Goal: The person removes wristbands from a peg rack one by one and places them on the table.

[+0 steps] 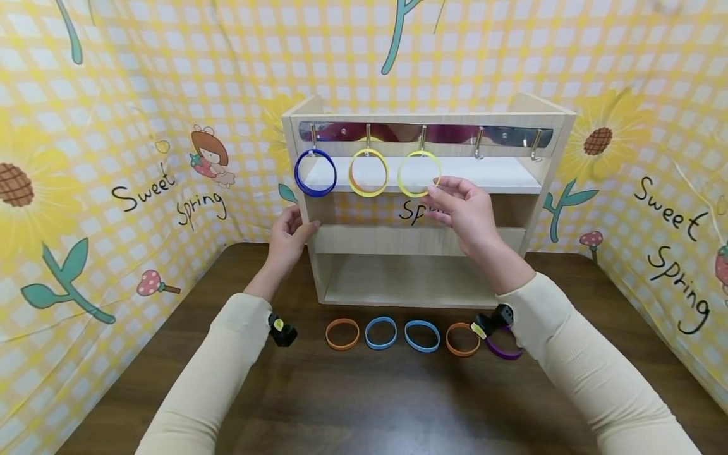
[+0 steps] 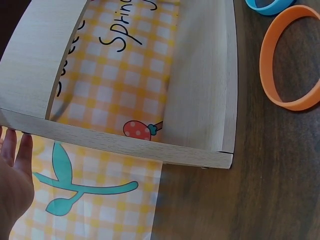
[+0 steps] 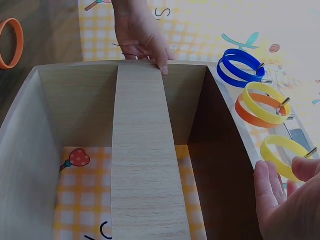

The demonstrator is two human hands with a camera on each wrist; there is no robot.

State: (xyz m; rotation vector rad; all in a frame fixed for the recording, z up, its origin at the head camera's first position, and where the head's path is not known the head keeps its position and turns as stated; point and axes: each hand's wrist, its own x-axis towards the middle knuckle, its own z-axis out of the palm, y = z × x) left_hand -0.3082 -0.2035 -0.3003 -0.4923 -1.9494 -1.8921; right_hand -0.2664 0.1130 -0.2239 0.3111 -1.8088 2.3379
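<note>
Bright head view, dimmer wrist views

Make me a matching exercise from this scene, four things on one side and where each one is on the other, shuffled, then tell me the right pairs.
Things:
1. Dark blue bands
2. Purple band
3. Left hand
4. Right hand

Places:
A. At the side of the wooden rack
B. On the table, partly hidden in the head view
C. At the yellow band by the middle hook
D. On the leftmost hook in the head view

Right pairs: 1-D, 2-B, 3-A, 4-C.
</note>
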